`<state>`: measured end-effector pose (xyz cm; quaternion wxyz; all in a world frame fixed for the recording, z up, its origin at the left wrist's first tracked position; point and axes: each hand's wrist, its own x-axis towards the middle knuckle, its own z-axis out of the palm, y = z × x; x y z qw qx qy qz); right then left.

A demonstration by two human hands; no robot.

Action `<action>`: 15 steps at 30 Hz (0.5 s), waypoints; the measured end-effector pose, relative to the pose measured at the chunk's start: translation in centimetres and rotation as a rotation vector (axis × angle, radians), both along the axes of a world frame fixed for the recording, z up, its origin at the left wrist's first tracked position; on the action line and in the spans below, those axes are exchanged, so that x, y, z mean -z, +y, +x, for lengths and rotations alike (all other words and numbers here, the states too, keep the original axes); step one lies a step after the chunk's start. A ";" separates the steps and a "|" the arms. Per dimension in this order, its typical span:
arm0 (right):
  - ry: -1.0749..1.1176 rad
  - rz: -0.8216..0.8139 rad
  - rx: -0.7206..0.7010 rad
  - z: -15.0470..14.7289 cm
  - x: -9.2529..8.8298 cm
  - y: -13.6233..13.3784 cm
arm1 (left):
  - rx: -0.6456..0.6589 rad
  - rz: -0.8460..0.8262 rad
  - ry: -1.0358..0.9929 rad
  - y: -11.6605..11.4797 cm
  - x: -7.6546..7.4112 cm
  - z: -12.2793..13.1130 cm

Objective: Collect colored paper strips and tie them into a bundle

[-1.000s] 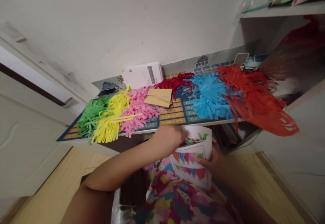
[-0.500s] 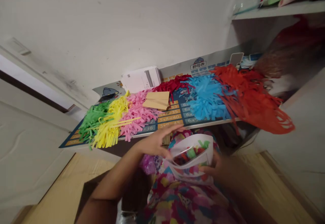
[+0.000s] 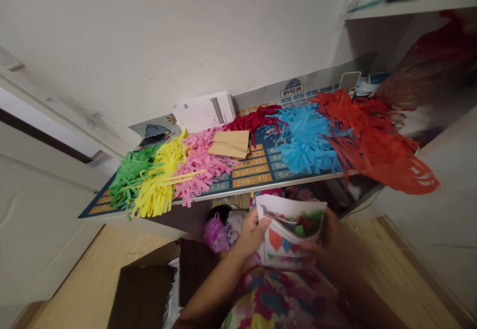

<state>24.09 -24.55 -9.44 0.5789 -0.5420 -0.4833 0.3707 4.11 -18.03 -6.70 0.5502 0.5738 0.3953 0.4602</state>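
Observation:
Both my hands hold a folded white sheet (image 3: 278, 242) printed with coloured shapes, curled into a pocket with small green and red paper bits (image 3: 303, 222) inside. My left hand (image 3: 251, 229) grips its left edge with the thumb on top. My right hand (image 3: 326, 232) clasps the right edge, fingers wrapped behind. The sheet hovers over my lap, just below the front edge of the desk (image 3: 261, 189).
On the desk lie heaps of cut paper strips: green (image 3: 130, 175), yellow (image 3: 162, 180), pink (image 3: 199, 162), dark red (image 3: 257, 119), blue (image 3: 305, 140) and orange-red (image 3: 376, 145). A folded tan paper (image 3: 231, 143) and a white booklet (image 3: 206, 110) lie among them. An open cardboard box (image 3: 149, 289) stands at lower left.
My left hand was flat over the sheet's top, then moved to grip its left edge. The sheet has opened into a pocket and risen slightly toward the desk edge.

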 end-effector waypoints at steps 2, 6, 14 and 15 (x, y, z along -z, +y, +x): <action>-0.069 -0.049 0.045 0.0 0.3 0.3 | -0.064 0.068 0.030 -0.1 -0.3 0.0; -0.099 0.004 0.123 -0.4 0.6 0.9 | -0.113 0.232 0.151 -0.3 0.2 0.1; -0.074 0.139 0.319 -0.8 2.1 1.3 | -0.342 0.440 0.028 -0.2 3.8 0.6; -0.107 0.156 0.321 -0.6 2.5 1.4 | -0.360 0.477 0.068 -0.2 3.9 0.5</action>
